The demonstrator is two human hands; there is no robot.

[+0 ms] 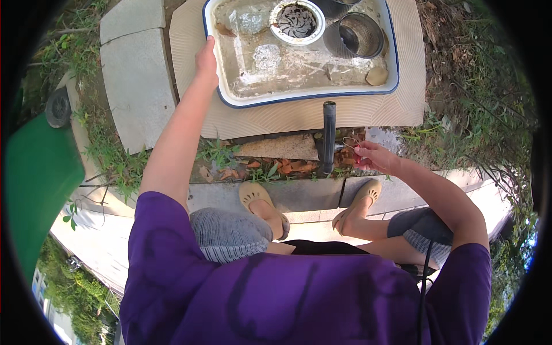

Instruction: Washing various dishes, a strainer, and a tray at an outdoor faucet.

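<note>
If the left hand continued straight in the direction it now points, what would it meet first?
The left hand already rests at the blue rim of the white rectangular enamel tray. Going straight on, it would probably meet the tray's wet, dirty inside next; depth is unclear.

The left grip (206, 57) is resting on the left rim of the basin (221, 86), and to its right, inside the basin, a round bowl (297, 22) is sitting with a metal cup (356, 35) just beyond it. The right grip (371, 156) is hanging nearer the person than the basin, with an upright pipe (329, 135) standing just to its left. The basin is lying on a slab (305, 115) stretching between both grips.
</note>
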